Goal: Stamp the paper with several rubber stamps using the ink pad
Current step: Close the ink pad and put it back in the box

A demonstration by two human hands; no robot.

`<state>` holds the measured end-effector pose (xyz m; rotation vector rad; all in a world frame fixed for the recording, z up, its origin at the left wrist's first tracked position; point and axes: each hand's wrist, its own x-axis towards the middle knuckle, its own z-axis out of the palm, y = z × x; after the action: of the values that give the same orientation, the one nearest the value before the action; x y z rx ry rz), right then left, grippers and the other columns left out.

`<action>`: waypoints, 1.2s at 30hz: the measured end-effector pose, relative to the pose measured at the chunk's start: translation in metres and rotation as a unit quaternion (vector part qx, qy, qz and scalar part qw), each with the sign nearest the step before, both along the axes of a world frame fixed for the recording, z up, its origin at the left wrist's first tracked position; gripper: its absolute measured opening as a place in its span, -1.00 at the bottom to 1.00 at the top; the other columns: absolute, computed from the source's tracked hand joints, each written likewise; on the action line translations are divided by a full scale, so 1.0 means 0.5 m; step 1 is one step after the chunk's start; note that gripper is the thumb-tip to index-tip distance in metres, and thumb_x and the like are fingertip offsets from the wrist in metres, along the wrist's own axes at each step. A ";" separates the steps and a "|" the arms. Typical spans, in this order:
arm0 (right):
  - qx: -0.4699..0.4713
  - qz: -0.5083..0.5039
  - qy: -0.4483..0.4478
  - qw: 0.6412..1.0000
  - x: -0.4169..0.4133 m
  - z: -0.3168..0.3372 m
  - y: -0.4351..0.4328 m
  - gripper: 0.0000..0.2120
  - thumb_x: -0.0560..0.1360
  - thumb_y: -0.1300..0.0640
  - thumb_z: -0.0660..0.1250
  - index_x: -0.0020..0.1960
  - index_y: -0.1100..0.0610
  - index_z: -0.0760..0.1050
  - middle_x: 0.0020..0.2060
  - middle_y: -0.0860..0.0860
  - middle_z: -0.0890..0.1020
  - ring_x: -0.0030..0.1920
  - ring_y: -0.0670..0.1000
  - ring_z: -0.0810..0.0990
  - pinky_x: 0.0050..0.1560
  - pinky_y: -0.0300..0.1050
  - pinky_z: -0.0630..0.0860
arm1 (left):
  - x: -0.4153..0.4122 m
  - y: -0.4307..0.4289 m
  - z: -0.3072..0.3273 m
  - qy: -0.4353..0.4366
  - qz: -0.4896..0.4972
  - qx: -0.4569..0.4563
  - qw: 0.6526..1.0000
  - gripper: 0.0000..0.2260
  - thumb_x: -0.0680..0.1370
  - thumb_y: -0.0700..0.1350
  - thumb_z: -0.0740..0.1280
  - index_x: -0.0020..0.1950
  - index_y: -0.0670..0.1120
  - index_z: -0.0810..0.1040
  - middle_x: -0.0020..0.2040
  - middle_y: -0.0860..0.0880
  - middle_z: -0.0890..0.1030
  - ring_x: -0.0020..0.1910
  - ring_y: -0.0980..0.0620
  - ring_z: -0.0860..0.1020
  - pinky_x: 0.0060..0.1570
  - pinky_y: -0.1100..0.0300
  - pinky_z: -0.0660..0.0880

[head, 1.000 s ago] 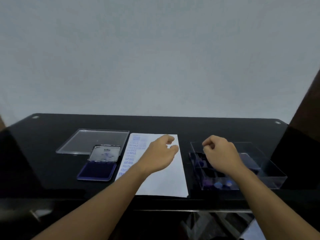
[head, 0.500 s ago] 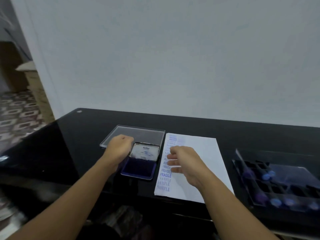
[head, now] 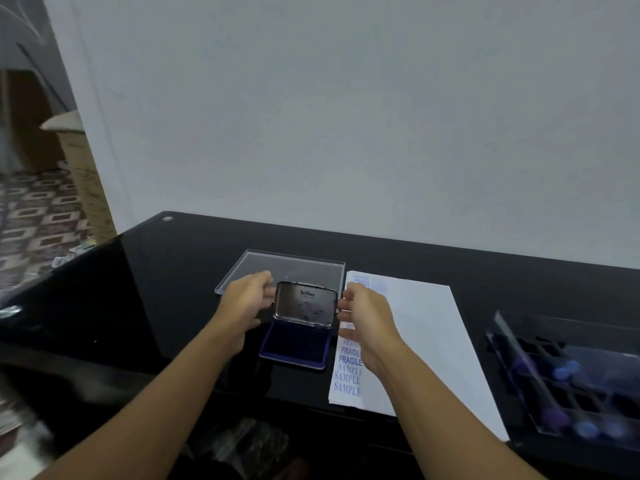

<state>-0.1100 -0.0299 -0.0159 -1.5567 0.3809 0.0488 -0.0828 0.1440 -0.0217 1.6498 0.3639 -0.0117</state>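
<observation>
The ink pad [head: 294, 349] sat on the black surface [head: 156, 289], just left of the paper [head: 426, 341]. Its blue base lay flat, and the ink pad lid [head: 306, 304] was raised upright at the far edge, a printed brand name facing the camera. The left hand [head: 247, 301] took the lid's left side, its grip pinching that edge between thumb and fingers. The right hand [head: 367, 315] took the lid's right side, its grip pinched on that edge in the same way, with the wrist over the paper's left margin. Blue prints reading FRAGILE and SAMPLE ran down that margin. A clear plastic cover [head: 294, 266] lay flat just behind the pad. Well to the right stood a clear stamp box [head: 505, 358] holding blue-topped stamps [head: 562, 372], which were too blurred to count.
</observation>
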 end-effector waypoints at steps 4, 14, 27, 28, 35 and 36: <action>-0.036 -0.031 -0.010 0.999 -0.014 -0.002 -0.011 -0.82 0.61 0.17 0.13 0.00 0.19 0.49 -0.16 0.10 0.62 -0.19 0.04 0.51 -0.17 -0.04 0.48 | -0.012 0.035 -0.006 -0.007 0.052 0.011 0.999 -0.75 0.64 -0.01 0.20 0.07 -0.11 0.61 -0.04 -0.05 0.65 -0.07 -0.03 0.55 -0.04 0.02 0.43; -0.071 0.018 0.071 0.995 -0.032 0.002 -0.012 -0.82 0.60 0.11 0.17 0.02 0.21 0.46 -0.02 0.22 0.65 -0.20 0.11 0.57 -0.12 0.00 0.60 | -0.045 0.038 0.006 0.089 -0.058 0.110 0.988 -0.88 0.61 -0.03 0.30 0.06 -0.06 0.53 0.04 -0.10 0.63 0.00 -0.04 0.60 -0.02 0.02 0.55; -0.070 0.079 0.103 0.989 -0.054 0.026 0.020 -0.87 0.60 0.04 0.18 0.00 0.09 0.42 0.20 0.27 0.55 0.20 0.22 0.61 0.15 0.14 0.59 | -0.073 0.021 0.021 0.123 -0.061 0.044 0.990 -0.79 0.59 -0.03 0.32 0.13 -0.13 0.58 0.02 -0.10 0.66 0.05 -0.07 0.60 0.03 -0.04 0.55; -0.063 0.077 0.100 0.990 -0.052 0.023 0.020 -0.87 0.60 0.04 0.19 -0.03 0.08 0.42 0.19 0.27 0.57 0.12 0.18 0.63 0.09 0.08 0.61 | -0.076 0.020 0.023 0.124 -0.058 0.039 0.990 -0.79 0.59 -0.03 0.32 0.12 -0.13 0.59 0.02 -0.10 0.66 0.05 -0.07 0.61 0.03 -0.04 0.56; -0.050 0.060 0.036 0.996 -0.055 0.038 -0.012 -0.81 0.59 0.09 0.20 0.06 0.17 0.52 -0.25 0.00 0.62 -0.24 0.00 0.55 -0.23 -0.09 0.50 | -0.097 -0.013 0.062 0.076 -0.063 0.009 0.995 -0.88 0.57 -0.10 0.32 -0.06 -0.11 0.62 -0.22 -0.02 0.67 -0.20 -0.01 0.60 -0.06 0.02 0.51; -0.055 0.055 0.027 0.997 -0.057 0.042 -0.024 -0.82 0.59 0.09 0.20 0.04 0.17 0.51 -0.22 0.00 0.63 -0.19 0.01 0.56 -0.22 -0.09 0.50 | -0.100 -0.026 0.070 0.065 -0.070 0.012 0.995 -0.88 0.57 -0.10 0.32 -0.05 -0.11 0.62 -0.21 -0.02 0.68 -0.20 0.00 0.61 -0.06 0.02 0.52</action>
<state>-0.1388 -0.0419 0.0053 -1.6881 0.3447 0.1583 -0.1330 0.1312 0.0131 1.6996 0.3482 -0.2213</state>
